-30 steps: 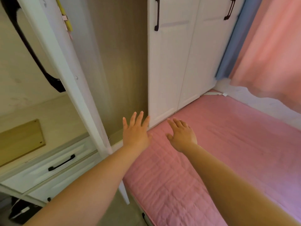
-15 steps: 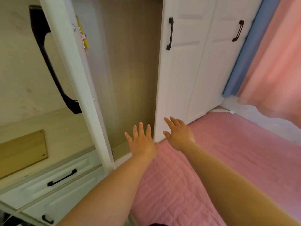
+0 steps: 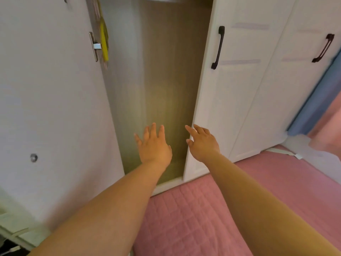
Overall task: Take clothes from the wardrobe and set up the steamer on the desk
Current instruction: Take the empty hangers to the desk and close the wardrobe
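Observation:
The white wardrobe (image 3: 239,100) stands ahead with its left door (image 3: 51,108) swung wide open, showing a bare wood-grain compartment (image 3: 158,80). A sliver of yellow and pale clothing (image 3: 103,36) hangs at the compartment's upper left, mostly hidden behind the door edge. My left hand (image 3: 154,146) reaches into the lower part of the opening, fingers spread, holding nothing. My right hand (image 3: 202,143) is beside it with fingers apart, its fingertips near the edge of the shut middle door. No steamer or desk is in view.
A bed with a pink quilted cover (image 3: 203,218) lies against the wardrobe's base under my arms. Two shut doors carry dark handles (image 3: 217,47). A blue curtain (image 3: 317,100) and pink curtain (image 3: 330,115) hang at the right.
My view has lifted and turned toward the open compartment. Both hands have moved forward from above the bed into the wardrobe opening. The drawers at lower left have slid out of view.

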